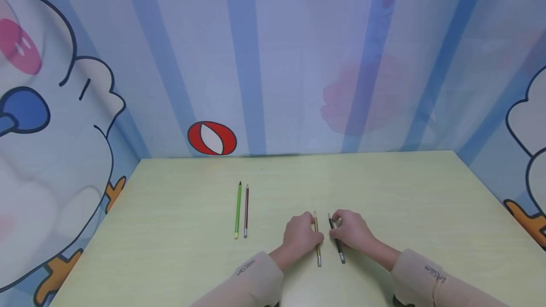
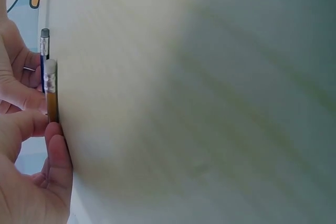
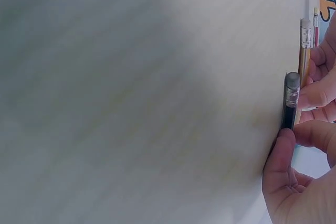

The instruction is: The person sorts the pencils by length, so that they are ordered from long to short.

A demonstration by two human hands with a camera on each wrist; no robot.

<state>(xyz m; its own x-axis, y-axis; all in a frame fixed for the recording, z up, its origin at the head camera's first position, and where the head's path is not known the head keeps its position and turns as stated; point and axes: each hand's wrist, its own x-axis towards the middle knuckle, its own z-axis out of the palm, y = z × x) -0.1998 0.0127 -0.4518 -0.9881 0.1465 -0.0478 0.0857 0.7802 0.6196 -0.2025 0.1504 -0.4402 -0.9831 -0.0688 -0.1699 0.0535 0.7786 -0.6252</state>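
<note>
Pinching yellow pencil btwn thumb & fingers of L hand, white eraser at near end; likewise gripping black pencil w/ R hand, grey eraser near, pt away. Holding both close tog. but apart, over pale table; can't tell if touching it. Lying farther L on tabletop, side by side w/ small gap: green pencil & dark red pencil, pts away

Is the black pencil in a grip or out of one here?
In: the right grip holds the black pencil. The right wrist view shows it pinched just past its gray eraser.
</note>
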